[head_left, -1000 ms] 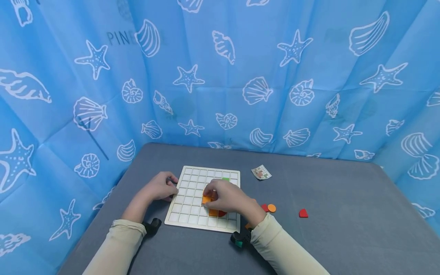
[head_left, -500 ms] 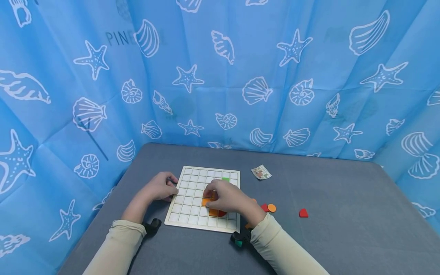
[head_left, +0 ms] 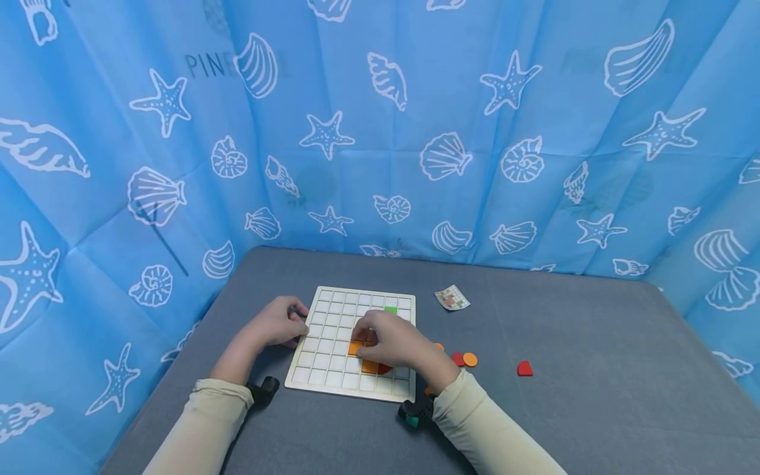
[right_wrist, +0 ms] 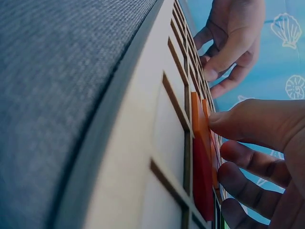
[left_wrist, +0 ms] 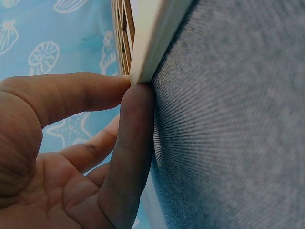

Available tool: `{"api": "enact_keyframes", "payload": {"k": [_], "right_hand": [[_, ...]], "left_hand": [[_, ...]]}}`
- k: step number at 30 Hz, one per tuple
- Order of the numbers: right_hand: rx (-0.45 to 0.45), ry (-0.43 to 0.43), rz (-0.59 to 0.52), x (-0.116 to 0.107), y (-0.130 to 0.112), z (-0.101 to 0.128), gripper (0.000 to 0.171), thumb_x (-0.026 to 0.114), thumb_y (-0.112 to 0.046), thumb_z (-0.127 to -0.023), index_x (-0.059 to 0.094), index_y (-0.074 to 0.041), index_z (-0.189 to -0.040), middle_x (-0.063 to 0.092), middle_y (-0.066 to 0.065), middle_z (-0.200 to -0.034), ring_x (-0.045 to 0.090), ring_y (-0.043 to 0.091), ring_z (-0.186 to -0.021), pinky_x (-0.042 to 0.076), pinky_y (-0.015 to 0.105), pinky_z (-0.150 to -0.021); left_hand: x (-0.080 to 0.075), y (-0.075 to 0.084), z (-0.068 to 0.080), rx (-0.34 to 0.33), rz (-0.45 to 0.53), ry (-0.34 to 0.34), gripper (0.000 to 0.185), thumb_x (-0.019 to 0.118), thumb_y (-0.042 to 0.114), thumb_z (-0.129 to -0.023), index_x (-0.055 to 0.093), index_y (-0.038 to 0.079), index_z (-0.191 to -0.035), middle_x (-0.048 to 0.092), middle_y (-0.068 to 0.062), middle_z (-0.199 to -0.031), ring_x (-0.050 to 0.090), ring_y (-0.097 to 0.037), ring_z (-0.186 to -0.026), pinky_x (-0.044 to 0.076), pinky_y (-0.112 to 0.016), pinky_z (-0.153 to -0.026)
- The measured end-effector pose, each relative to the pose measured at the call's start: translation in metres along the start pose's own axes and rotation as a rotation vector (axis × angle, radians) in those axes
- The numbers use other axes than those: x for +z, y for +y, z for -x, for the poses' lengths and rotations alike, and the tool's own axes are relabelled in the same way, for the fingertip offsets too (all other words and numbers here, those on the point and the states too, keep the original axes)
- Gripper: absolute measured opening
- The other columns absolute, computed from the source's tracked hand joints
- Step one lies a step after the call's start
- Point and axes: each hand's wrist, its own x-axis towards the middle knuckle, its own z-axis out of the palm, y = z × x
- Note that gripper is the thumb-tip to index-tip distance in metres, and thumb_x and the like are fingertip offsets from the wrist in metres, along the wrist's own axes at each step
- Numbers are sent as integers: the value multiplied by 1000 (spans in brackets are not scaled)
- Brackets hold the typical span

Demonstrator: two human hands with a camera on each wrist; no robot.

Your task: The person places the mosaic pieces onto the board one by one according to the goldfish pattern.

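A pale wooden grid board (head_left: 323, 362) lies on the table. My left hand (head_left: 277, 323) holds its left edge; in the left wrist view the thumb (left_wrist: 107, 89) lies on the rim and a finger (left_wrist: 136, 119) at its side. My right hand (head_left: 393, 340) is over the board with curled fingers, its thumb and fingertips at an orange square tile (head_left: 355, 348) in a cell. In the right wrist view the thumb (right_wrist: 228, 121) touches this tile's edge. Nearer me, another orange tile (head_left: 369, 367) sits beside a red tile (head_left: 384, 369), partly hidden by the hand.
A green tile (head_left: 390, 310) sits in the board's far right part. Right of the board lie an orange round tile (head_left: 470, 359), a red tile (head_left: 457, 358) and a red rounded tile (head_left: 525, 369). A small printed picture card (head_left: 452, 297) lies farther back. A blue curtain (head_left: 380, 132) hangs behind.
The orange square tile under my right fingertips has shifted slightly toward me and now lies flat in its cell. My left hand has stayed on the board's edge.
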Motion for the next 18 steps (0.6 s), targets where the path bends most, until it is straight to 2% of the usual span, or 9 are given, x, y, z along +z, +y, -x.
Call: {"api": "enact_keyframes", "payload": {"k": [8,13,18], "right_hand": [[-20,25,-27,-6,4,8,15,73,-22,-87,73,-17,-101,65,-2,-96,59,12,-79,49,22,-67],[4,48,-63,-21,13,23,15,70,-20,-89,73,-14,-103,65,-4,-94,60,12,-74,51,24,-64],[20,80,-51,-35,31,46,13,69,-19,-90,72,-14,-102,63,-5,-90,58,12,-71,50,24,-61]], "left_hand": [[0,-1,0,1,2,-9,37,65,5,-82,57,0,-117,60,-14,-89,64,-23,-70,59,-36,-60],[-1,-1,-1,6,4,-10,35,66,5,-83,57,1,-117,60,-14,-90,64,-23,-71,59,-36,-61],[-1,-2,-1,8,-3,-10,35,66,5,-84,57,1,-117,60,-14,-89,63,-22,-72,59,-35,-60]]}}
